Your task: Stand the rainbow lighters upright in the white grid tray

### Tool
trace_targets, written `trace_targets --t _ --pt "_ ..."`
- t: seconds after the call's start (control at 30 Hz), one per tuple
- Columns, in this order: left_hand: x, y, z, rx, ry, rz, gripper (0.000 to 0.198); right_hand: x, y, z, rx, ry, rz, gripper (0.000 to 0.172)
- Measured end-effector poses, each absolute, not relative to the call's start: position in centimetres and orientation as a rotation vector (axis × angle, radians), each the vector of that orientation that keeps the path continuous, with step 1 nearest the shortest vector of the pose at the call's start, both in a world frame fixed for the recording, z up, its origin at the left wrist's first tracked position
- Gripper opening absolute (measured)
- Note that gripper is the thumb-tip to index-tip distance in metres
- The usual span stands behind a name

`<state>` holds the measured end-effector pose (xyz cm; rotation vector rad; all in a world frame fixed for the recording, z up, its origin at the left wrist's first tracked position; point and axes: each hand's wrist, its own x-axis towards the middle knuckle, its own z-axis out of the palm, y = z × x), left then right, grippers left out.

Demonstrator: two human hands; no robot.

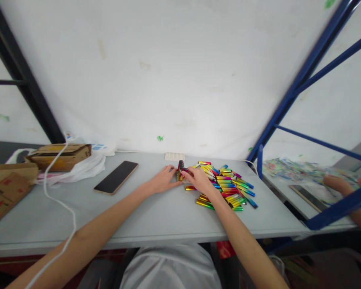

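R grip [198, 179] near-closed, pinching dk.-topped bundle [181, 165].

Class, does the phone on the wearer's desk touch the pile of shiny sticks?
No, the phone lies left of the left hand, while the pile lies by the right hand.

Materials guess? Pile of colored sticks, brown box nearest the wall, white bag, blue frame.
Colored sticks: shiny metallic finish with bright streaks; foil or metallized plastic, can't tell.
Brown box: likely cardboard; brown, creased edges.
White bag: probably thin plastic film; wrinkled.
Blue frame: probably painted metal; smooth, evenly colored bars.
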<state>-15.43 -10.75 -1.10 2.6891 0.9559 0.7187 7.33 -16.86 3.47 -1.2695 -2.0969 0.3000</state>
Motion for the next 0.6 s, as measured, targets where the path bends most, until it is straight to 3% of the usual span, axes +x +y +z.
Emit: trace_targets --t 0.13,0.27,0.5,0.6 --pt "-15.3 -10.8 -1.0 2.680 0.954 0.734 0.059 7.0 -17.0 3.3 -1.318 -2.237 0.207 0.035" --pt "-15.4 -10.9 -1.0 2.662 0.938 0.743 0.056 6.6 -17.2 3.2 -1.366 -2.276 0.098 0.038" --pt "-16.0 -10.7 -1.4 2.653 0.962 0.684 0.070 8.7 -17.3 4.6 -1.326 -2.185 0.188 0.042" --pt "-16.0 -10.8 -1.1 2.657 0.974 0.678 0.071 10.3 -17.3 5.2 -1.320 -2.163 0.315 0.036"
